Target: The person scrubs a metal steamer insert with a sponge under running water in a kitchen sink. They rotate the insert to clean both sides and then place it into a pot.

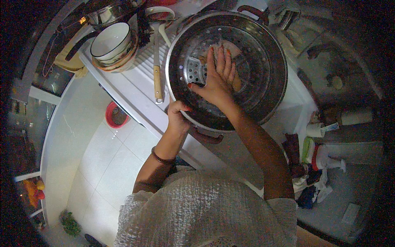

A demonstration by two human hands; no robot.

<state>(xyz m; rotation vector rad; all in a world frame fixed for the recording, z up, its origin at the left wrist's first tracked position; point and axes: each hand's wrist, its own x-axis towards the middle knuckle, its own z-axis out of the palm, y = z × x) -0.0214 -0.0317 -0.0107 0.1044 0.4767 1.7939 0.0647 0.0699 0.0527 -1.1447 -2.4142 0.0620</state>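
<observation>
A wide, round stainless-steel pot (271,89) tilts over the white sink unit, its inside facing me. My left hand (179,115) grips its near left rim, thumb over the edge. Inside the pot is my right hand (220,72), back up and fingers apart. Whether its fingertips touch the bottom, I cannot tell. Beside the thumb shows a perforated metal piece (194,69), partly hidden by the hand. Tan and pinkish patches around the fingers may be reflections. One brown pot handle (206,136) is at the near side, another brown handle (253,13) at the far side.
Stacked bowls (112,43) and a wooden-handled ladle or strainer (157,77) lie on the ribbed white drainboard (129,83). A tap (290,20) is at far right. Cups, bottles and cloths (308,182) crowd the right. A red bucket (117,115) stands on the tiled floor.
</observation>
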